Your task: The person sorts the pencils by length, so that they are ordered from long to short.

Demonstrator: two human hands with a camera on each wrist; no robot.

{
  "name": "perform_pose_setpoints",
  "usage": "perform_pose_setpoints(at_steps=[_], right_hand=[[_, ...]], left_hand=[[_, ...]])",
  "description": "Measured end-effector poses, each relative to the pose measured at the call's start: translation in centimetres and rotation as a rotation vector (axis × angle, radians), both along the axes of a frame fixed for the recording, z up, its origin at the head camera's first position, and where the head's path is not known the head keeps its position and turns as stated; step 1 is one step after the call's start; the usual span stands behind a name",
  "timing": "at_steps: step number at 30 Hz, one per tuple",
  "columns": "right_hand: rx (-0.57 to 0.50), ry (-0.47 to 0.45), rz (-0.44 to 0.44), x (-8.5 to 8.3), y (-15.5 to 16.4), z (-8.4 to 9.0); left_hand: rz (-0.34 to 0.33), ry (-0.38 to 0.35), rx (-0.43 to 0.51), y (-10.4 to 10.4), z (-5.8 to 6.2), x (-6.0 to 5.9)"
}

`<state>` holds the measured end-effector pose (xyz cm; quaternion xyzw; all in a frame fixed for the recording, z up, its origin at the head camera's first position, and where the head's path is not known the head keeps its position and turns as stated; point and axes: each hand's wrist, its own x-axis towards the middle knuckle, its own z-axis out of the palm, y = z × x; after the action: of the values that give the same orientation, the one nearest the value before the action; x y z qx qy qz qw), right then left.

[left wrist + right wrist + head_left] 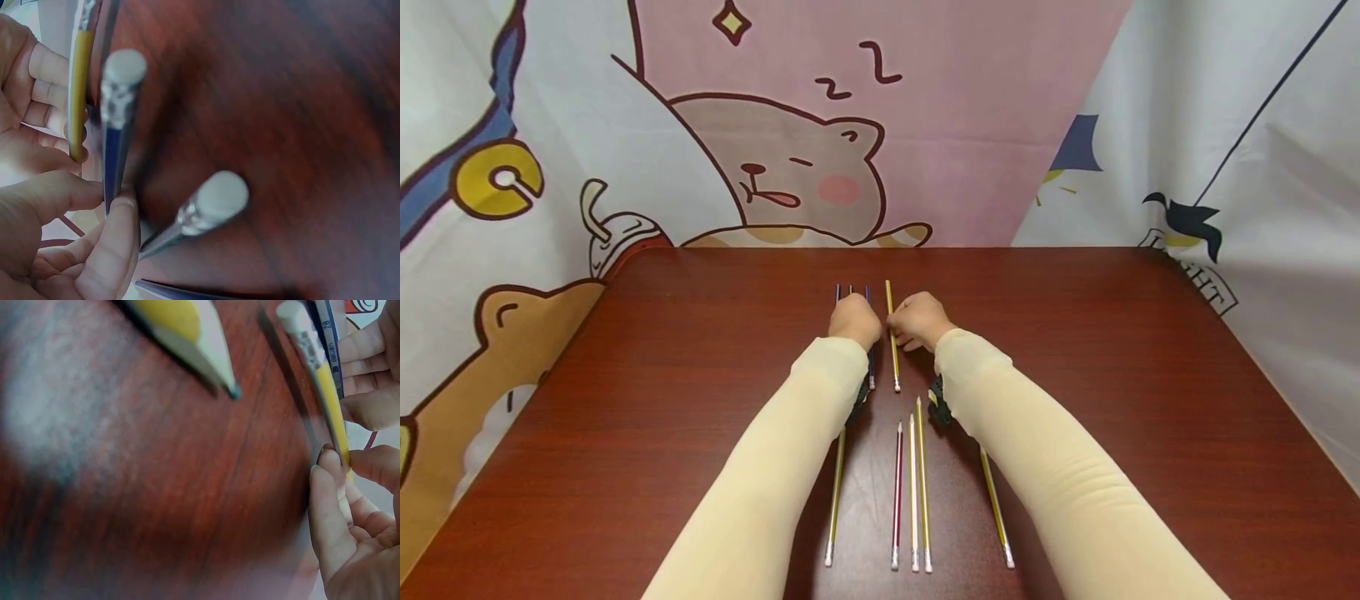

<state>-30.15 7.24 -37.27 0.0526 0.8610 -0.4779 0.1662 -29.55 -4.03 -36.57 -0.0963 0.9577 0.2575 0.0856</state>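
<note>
Hands point(855, 320) point(921, 320) pinch a yellow pencil point(331, 403) and a half-hidden blue pencil point(112, 150).

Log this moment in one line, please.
left hand: pinches blue pencil | right hand: pinches yellow pencil | table: more pencils lying

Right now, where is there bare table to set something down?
The table is bare between its left edge and the left sleeve, and between the right sleeve and its right edge. The middle is crowded: pencils lie between the sleeves and near the left hand and right hand.
</note>
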Motion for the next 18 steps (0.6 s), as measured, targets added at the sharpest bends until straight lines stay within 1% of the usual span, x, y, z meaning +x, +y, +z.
perform_pose_setpoints(at_steps=[6,13,18], right_hand=[[0.012,0.007,-0.001,-0.1,-0.21,0.01],[0.075,0.039,0.022,-0.28,-0.57,-0.15],[0.129,0.039,0.036,-0.64,-0.96,-0.23]], left_hand=[[0.0,-0.002,-0.018,0.14,-0.02,-0.09],[-0.008,0.001,-0.02,0.12,0.13,0.02],[-0.021,0.001,-0.013,0.09,0.24,0.07]])
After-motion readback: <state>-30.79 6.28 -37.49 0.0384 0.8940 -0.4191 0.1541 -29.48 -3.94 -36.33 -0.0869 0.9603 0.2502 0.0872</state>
